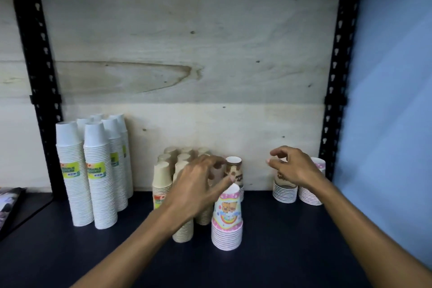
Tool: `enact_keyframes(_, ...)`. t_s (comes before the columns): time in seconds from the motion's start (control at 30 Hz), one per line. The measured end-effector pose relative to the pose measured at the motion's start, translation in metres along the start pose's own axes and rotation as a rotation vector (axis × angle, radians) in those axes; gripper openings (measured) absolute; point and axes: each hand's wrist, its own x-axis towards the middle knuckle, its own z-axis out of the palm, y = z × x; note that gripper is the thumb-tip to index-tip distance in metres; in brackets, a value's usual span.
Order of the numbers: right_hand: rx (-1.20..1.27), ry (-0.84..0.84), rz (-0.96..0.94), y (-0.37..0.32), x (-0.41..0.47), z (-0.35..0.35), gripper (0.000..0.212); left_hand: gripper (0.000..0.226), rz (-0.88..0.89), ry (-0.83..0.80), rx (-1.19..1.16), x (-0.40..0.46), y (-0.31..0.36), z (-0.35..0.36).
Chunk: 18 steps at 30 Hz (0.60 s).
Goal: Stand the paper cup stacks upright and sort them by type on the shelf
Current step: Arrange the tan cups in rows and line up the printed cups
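Dark shelf [268, 252], cup stacks upright, mouths down. Nine o'clock: tall white paper cup stacks [93, 182], yellow-green labels unreadable. Centre: beige paper cup stacks [161, 184]; left hand [198, 189], fingers spread, thumb touching pink cartoon-printed cup stack [227, 220]; brown-patterned cup stack [235, 170] behind. Three o'clock: right hand [294, 168], fingers loosely curled, over two short printed stacks [285, 192]; hold unclear.

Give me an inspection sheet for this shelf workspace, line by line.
Surface: dark blue shelf board, pale plywood back panel.
Job's things: tall white paper cup stacks upright at left; beige paper cup stacks centre; pink cartoon-print cup stack in front; brown-print cup stack behind it; two short printed stacks right.
Clutter: dark flat item at left edge, unclear.
Hands: left hand over the centre stacks, grip unclear; right hand above the short stacks, fingers loosely curled, holding nothing.
Cables: nothing seen.
Surroundings: black perforated metal uprights, blue wall.
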Motion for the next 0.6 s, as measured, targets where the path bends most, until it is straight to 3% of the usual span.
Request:
enact_keyframes(0.13,-0.164,0.13,0.056,0.036,0.016,-0.003,0.05,0.061,-0.01,-0.182,0.163,0.007,0.019,0.027)
enact_keyframes(0.33,-0.107,0.137,0.134,0.074,0.033,0.029,0.071,0.056,-0.07,-0.281,0.425,0.005,0.026,0.049)
enact_keyframes(0.6,0.053,0.228,0.097,0.107,0.023,0.067,0.092,0.054,0.0,-0.201,0.358,-0.009,0.028,0.073)
